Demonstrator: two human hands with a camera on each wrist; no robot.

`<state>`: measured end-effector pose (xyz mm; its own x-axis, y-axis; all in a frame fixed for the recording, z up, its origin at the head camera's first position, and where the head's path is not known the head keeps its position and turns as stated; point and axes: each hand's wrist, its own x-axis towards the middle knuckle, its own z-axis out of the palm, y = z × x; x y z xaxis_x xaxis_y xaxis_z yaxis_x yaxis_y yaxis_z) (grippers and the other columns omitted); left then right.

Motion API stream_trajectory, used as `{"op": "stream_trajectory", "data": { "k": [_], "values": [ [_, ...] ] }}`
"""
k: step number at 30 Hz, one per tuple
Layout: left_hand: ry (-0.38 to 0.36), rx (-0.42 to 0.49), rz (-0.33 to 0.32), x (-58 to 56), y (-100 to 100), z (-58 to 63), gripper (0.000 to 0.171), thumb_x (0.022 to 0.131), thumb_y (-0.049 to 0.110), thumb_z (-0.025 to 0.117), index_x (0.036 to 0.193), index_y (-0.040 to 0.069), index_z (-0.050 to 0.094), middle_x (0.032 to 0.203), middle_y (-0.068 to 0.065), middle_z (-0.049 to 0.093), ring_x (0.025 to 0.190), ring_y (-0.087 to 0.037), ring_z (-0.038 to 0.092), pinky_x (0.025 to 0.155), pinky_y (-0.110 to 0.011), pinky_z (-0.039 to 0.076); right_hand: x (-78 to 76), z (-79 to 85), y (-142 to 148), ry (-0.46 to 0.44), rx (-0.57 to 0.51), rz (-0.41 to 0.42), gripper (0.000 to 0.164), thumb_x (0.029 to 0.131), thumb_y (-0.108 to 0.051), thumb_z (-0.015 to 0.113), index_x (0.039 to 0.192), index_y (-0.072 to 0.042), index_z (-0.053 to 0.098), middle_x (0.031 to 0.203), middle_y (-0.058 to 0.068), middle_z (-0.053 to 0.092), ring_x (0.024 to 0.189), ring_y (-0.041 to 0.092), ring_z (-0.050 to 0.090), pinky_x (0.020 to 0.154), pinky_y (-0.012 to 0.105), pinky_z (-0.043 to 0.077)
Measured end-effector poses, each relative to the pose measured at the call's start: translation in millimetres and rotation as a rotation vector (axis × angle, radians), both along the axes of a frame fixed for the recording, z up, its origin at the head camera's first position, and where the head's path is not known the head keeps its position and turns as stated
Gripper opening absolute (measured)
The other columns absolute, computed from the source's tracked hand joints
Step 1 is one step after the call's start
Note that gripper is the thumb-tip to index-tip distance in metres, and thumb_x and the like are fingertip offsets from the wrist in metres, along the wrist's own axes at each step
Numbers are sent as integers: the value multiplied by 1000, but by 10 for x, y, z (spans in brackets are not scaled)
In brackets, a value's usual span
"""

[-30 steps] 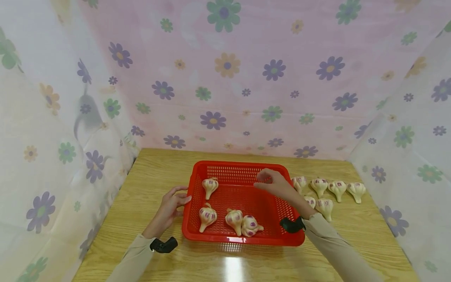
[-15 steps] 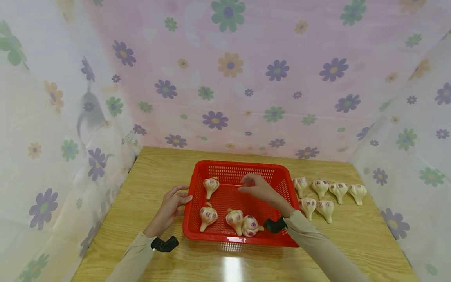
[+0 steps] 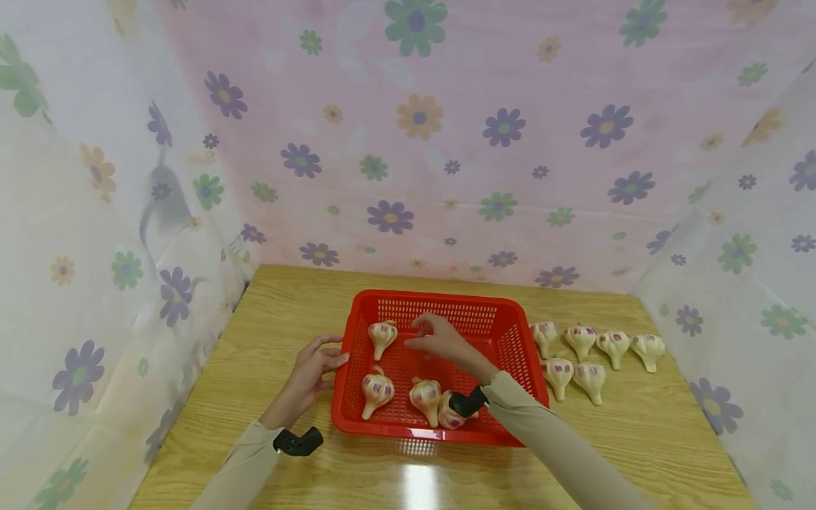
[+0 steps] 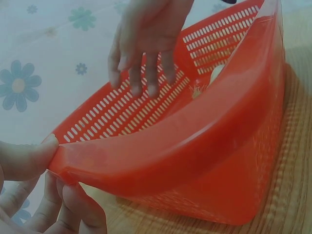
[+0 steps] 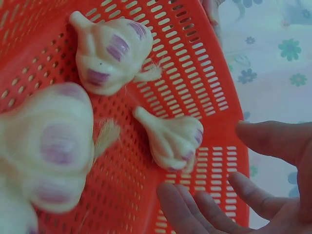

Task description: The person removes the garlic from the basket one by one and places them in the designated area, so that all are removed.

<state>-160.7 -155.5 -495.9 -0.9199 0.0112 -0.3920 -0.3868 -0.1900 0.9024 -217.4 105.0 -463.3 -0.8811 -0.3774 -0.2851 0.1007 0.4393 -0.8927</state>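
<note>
A red plastic basket (image 3: 440, 433) with slotted sides stands on the table. My left hand (image 3: 307, 373) pinches its left rim, thumb on top and fingers underneath in the left wrist view. Over the inside of the basket is my right hand (image 3: 446, 343), fingers spread and holding nothing. It hovers just right of a garlic bulb (image 3: 382, 336) at the back left of the basket. In front of that bulb lies another garlic bulb (image 3: 377, 391). Two more lie side by side along the near wall; my right wrist strap partly hides the right one (image 3: 449, 416) in the head view.
Several garlic bulbs (image 3: 613, 345) lie in two rows on the wooden table (image 3: 650, 425), right of the basket. Flower-printed cloth (image 3: 446, 142) hangs behind the table and along both sides.
My right hand has moved left across the basket, from its right part toward the back-left bulb. My left hand stays at the rim, and the bulbs lie as before.
</note>
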Motion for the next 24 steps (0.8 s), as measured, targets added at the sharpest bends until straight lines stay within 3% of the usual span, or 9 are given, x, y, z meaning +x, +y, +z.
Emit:
{"op": "stream_trajectory", "data": {
  "k": [6,13,24],
  "values": [
    [-2,6,15,-15,-8,-24,46,83,6,68,125,7,51,92,-6,60,76,-20,60,62,-39,55,-94,-51,-206,-53,-16,-34,51,87,-20,69,127,1,45,104,17,51,97,43,55,79,50,51],
    [-2,-7,22,-10,2,-48,44,84,6,66,125,7,51,92,-6,61,76,-19,61,61,-37,55,-196,-203,-434,-66,32,-77,58,84,-29,72,125,0,45,110,13,51,97,35,57,74,41,54],
    [-11,-27,23,-30,8,-44,42,85,8,66,124,9,52,98,-10,60,81,-22,63,64,-38,56,-275,-375,-643,-33,44,-142,45,83,-32,73,103,-3,45,95,13,50,87,34,55,69,42,54]
  ]
}}
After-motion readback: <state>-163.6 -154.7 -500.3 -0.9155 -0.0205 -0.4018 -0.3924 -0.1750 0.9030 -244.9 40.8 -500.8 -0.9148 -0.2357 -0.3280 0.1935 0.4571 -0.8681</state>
